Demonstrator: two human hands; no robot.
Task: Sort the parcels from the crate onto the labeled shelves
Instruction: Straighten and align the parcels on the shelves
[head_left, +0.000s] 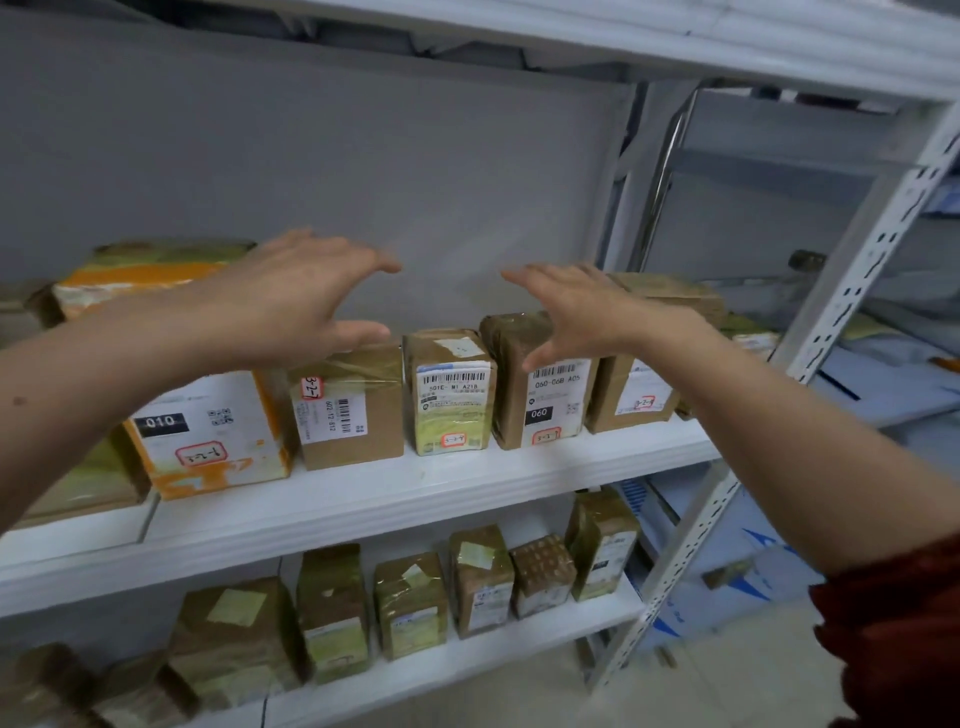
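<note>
Two white shelves in view: middle shelf (415, 483) and lower shelf (467, 660), each carrying a row of parcels along its front edge. Crate not in view.

Middle shelf row, left to right: orange-and-white parcel (208, 431), largest, near the left end; plain brown parcel (358, 415) just beside it; green-labelled parcel (452, 395); "060" parcel (540, 400); end parcel (634, 395) toward the right upright.

Orientation: all turn their label faces to the front edge. The three right-hand parcels show faces taller than wide. The orange-and-white parcel's long axis appears to run front to back, toward the wall. For the others the depth is mostly hidden, so long axis cannot be fixed. The "060" parcel leans slightly.

Left hand (296, 296): fingers spread, holding nothing, thumb at the plain brown parcel's top edge; contact uncertain. Right hand (587, 312): equally spread, empty, thumb in front of the "060" parcel's top.

Judgement: row filled, hands free or about to square it. Next: fetch another parcel from the crate, match its code to the shelf.
</note>
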